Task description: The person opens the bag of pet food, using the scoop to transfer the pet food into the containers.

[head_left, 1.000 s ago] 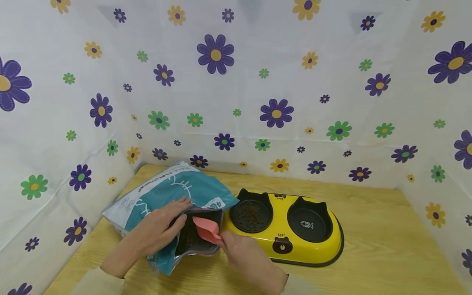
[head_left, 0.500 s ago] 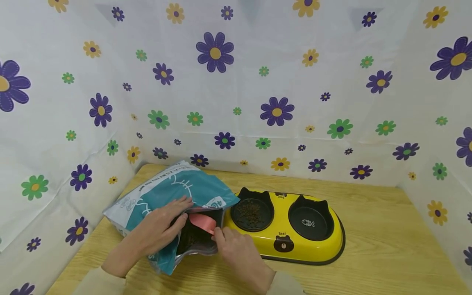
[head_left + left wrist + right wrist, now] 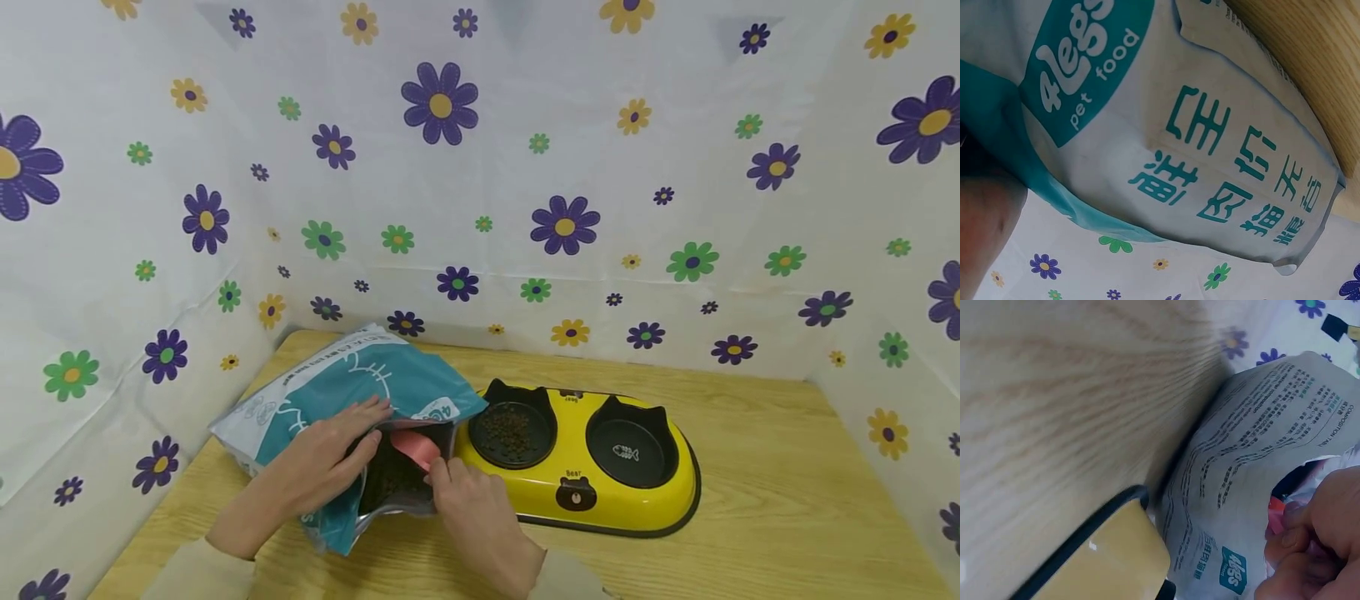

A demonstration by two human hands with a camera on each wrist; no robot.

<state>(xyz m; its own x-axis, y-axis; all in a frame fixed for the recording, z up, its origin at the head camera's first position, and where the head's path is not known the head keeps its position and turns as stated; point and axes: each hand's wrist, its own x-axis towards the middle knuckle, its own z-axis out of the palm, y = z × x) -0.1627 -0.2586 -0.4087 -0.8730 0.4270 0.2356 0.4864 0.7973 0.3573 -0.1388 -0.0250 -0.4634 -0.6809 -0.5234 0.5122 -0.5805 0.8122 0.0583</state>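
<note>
A teal and white pet food bag [image 3: 330,400] lies on its side at the left of the table, its mouth gaping and dark kibble [image 3: 393,475] inside. My left hand [image 3: 322,458] holds the bag at its mouth, fingers over the upper side and thumb at the opening. My right hand [image 3: 476,512] grips the handle of a pink scoop [image 3: 416,448], whose head is within the bag's mouth. How much kibble the scoop bears is hidden. In the right wrist view, curled fingers [image 3: 1291,544] pinch the scoop handle near the printed bag side.
A yellow double pet bowl stand [image 3: 573,458] stands just right of the bag. Its left black bowl [image 3: 480,450] has some kibble at the bottom; its right bowl [image 3: 630,433] shows a fish-bone print. Flower-patterned cloth [image 3: 487,183] encloses the wooden table [image 3: 780,467] at the back and sides.
My right hand has shifted left and slightly down toward the bag, and the pink scoop has gone deeper into its mouth. My left hand has stayed in place.
</note>
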